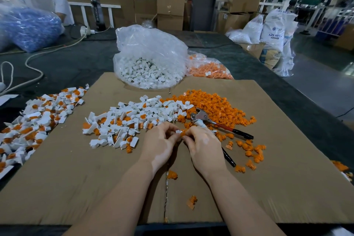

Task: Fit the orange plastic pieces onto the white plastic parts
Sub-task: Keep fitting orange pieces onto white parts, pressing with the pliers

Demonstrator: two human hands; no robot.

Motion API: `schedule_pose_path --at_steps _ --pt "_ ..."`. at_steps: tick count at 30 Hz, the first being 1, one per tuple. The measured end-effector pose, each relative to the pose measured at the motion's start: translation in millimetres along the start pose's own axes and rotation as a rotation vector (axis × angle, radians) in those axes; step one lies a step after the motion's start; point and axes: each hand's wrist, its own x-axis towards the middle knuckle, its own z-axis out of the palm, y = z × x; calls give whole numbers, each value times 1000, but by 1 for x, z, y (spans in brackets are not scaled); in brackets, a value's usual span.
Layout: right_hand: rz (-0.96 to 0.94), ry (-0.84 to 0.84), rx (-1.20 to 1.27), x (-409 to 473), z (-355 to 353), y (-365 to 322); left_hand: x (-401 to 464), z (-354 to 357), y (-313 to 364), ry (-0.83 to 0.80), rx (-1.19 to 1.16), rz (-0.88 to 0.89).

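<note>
My left hand (160, 142) pinches a small white plastic part (179, 131) at its fingertips. My right hand (203, 144) meets it from the right and pinches an orange piece (183, 133) against the white part. Both hands hover over a cardboard sheet (92, 184). Behind them lies a heap of loose white parts (134, 119), some with orange pieces in them. A heap of loose orange pieces (212, 105) spreads to the right.
Pliers with black-and-red handles (222, 125) lie just behind my right hand. A pile of fitted white-and-orange parts (36, 120) covers the left. A clear bag of white parts (151, 65) and a bag of orange pieces (208, 68) stand behind. A person sits far left.
</note>
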Motion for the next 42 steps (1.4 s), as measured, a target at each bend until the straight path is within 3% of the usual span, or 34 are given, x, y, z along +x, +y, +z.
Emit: schedule_pose_path --at_steps 42 --pt "-19 -7 13 1 1 0 0 -2 2 33 -12 -28"
